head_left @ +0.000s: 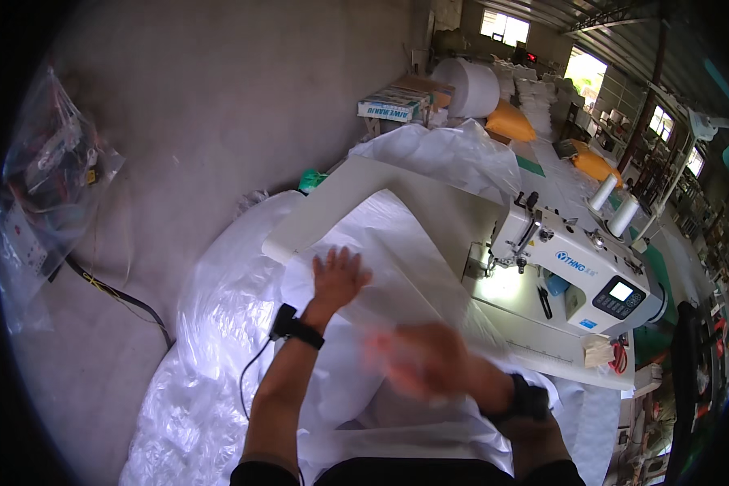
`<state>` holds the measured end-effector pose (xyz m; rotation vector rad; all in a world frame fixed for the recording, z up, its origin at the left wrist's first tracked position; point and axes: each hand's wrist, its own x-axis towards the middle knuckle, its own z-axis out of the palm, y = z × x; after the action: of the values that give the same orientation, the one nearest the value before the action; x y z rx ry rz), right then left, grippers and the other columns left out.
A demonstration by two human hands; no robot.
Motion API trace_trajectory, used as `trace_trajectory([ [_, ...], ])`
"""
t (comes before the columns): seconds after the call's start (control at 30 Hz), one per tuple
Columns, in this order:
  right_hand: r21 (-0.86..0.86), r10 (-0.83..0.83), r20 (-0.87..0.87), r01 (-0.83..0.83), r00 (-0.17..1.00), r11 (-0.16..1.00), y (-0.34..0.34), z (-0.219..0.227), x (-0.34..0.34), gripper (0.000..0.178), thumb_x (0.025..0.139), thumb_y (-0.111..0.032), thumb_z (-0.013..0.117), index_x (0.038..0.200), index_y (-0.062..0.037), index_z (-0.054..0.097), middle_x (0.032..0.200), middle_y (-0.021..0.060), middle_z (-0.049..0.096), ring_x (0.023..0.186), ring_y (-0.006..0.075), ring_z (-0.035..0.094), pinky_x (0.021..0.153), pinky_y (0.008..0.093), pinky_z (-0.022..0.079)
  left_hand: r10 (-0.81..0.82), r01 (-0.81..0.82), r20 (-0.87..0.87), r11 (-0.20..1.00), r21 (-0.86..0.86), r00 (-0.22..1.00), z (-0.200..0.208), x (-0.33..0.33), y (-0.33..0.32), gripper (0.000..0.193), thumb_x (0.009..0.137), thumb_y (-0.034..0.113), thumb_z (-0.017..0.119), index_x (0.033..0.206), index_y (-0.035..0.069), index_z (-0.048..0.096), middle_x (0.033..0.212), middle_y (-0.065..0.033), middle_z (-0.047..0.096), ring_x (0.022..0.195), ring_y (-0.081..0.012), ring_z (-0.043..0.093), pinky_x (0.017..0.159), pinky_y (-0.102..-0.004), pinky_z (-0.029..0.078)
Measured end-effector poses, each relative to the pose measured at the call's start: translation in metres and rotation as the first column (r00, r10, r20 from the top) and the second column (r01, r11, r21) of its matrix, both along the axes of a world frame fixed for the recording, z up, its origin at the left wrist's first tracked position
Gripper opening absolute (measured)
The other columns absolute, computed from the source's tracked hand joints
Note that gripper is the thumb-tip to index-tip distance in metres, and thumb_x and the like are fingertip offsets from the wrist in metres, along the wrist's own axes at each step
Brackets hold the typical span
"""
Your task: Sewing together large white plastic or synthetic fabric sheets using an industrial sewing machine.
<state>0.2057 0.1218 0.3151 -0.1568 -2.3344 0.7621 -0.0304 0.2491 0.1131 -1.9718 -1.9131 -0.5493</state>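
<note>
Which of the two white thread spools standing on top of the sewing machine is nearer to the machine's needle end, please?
The left spool, the one farther back in the head view; the other spool stands beside it, closer to the machine's control panel.

Left hand (338,278) flat, right hand (417,356) blurred

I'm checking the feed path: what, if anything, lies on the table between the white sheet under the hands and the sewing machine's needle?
Nothing visible. The left hand presses flat on the white sheet; the table toward the needle area is bare. The right hand is blurred.
</note>
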Motion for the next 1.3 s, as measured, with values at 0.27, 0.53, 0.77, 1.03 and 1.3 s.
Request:
trace_trajectory([
  [0.27, 0.369, -0.811, 0.477, 0.761, 0.338, 0.534, 0.249, -0.188, -0.042, 0.067, 0.092, -0.051, 0.042, 0.139, -0.0034, 0.037, 0.144, 0.0221, 0.035, 0.136, 0.0384, 0.027, 0.106, 0.0606, 0.022, -0.085, 0.101, 0.116, 0.985, -0.137, 0.990, 0.009, 0.054, 0.007, 0.060, 0.088, 0.053, 0.048, 0.136, 0.017, 0.046, 0.146, -0.0129, 0.036, 0.136, -0.0342, 0.030, 0.107, -0.0633, 0.016],
  [0.53, 0.593, -0.828, 0.435, 0.579, 0.355, 0.560, 0.254, -0.166, -0.036, 0.056, 0.090, -0.050, 0.046, 0.137, -0.0184, 0.044, 0.145, 0.0201, 0.035, 0.135, 0.0417, 0.029, 0.106, 0.0623, 0.022, 0.372, -0.474, 0.595, 0.881, 0.017, 0.713, -0.080, -0.086, -0.036, 0.057, 0.092, 0.037, 0.054, 0.138, 0.007, 0.038, 0.128, -0.0164, 0.053, 0.121, -0.0309, 0.048, 0.107, -0.0572, 0.021],
  [0.77, 0.583, -0.797, 0.459, 0.543, 0.393, 0.604, 0.255, -0.175, -0.051, 0.057, 0.090, -0.046, 0.049, 0.139, -0.0184, 0.042, 0.147, 0.0184, 0.031, 0.136, 0.0406, 0.027, 0.110, 0.0561, 0.018, 0.717, -0.574, 0.431, 0.697, -0.429, 0.548, -0.262, -0.206, -0.085, 0.040, 0.089, 0.034, 0.058, 0.116, 0.005, 0.055, 0.111, -0.0179, 0.060, 0.102, -0.0368, 0.057, 0.084, -0.0472, 0.047],
  [1.03, 0.657, -0.843, 0.386, 0.529, 0.375, 0.537, 0.263, -0.181, -0.042, 0.056, 0.089, -0.043, 0.052, 0.139, -0.0187, 0.042, 0.146, 0.0186, 0.033, 0.135, 0.0407, 0.028, 0.109, 0.0565, 0.021, 0.841, -0.766, 0.050, 0.514, -0.386, 0.539, -0.262, -0.242, -0.011, 0.045, 0.078, 0.024, 0.069, 0.118, 0.014, 0.051, 0.120, -0.0048, 0.051, 0.116, -0.0242, 0.045, 0.093, -0.0478, 0.036],
  [1.3, 0.632, -0.826, 0.385, 0.535, 0.412, 0.561, 0.261, -0.179, -0.045, 0.055, 0.088, -0.040, 0.054, 0.138, -0.0181, 0.044, 0.144, 0.0184, 0.036, 0.134, 0.0395, 0.031, 0.110, 0.0546, 0.022, 0.717, -0.693, 0.514, 0.661, -0.287, 0.471, -0.261, -0.304, -0.016, 0.017, 0.087, 0.015, 0.052, 0.096, 0.009, 0.064, 0.092, -0.0147, 0.065, 0.089, -0.0358, 0.061, 0.077, -0.0419, 0.049],
])
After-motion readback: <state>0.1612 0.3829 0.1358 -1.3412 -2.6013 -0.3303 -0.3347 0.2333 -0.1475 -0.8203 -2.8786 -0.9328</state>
